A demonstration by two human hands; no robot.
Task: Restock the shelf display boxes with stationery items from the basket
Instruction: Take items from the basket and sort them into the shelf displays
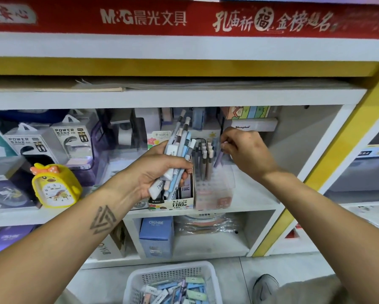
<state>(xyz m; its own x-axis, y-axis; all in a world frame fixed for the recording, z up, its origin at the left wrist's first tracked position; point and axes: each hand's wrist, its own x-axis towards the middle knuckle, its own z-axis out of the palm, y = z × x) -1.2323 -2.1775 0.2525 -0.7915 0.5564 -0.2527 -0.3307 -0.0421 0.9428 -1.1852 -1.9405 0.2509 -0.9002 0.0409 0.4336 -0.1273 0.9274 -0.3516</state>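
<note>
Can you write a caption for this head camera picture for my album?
Left hand holds pens; right hand slots a purple pen into the display box.

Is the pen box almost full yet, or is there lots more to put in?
Partly done: some pens already stand in the clear display box. The right hand is slotting in a purple pen; the left hand holds a bunch. The basket still holds plenty.

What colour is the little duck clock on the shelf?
The duck clock is yellow, with an orange polka-dot bow on top and a white face; the head view shows it.
</note>
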